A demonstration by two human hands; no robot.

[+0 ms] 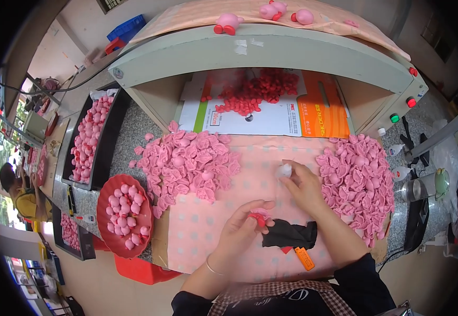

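My left hand (242, 227) grips a small pink fabric piece with a red bit (259, 216) over the pink dotted cloth (202, 231). My right hand (303, 185) pinches a tuft of white stuffing (284, 169) a little further back. A heap of pink fabric shells (189, 166) lies to the left of my hands, and a second heap (358, 181) lies to the right. A black cloth (290, 234) and an orange cutter (304, 258) rest near my right forearm.
A red basket (124, 215) of stuffed pink pieces sits at the left edge, beside a black tray (89, 138) with more. Red small parts (255, 92) lie on flattened cardboard under a grey shelf (271, 52) that carries pink plush toys (228, 22). Bottles and a jar (423, 185) stand at right. Another person (18, 195) sits far left.
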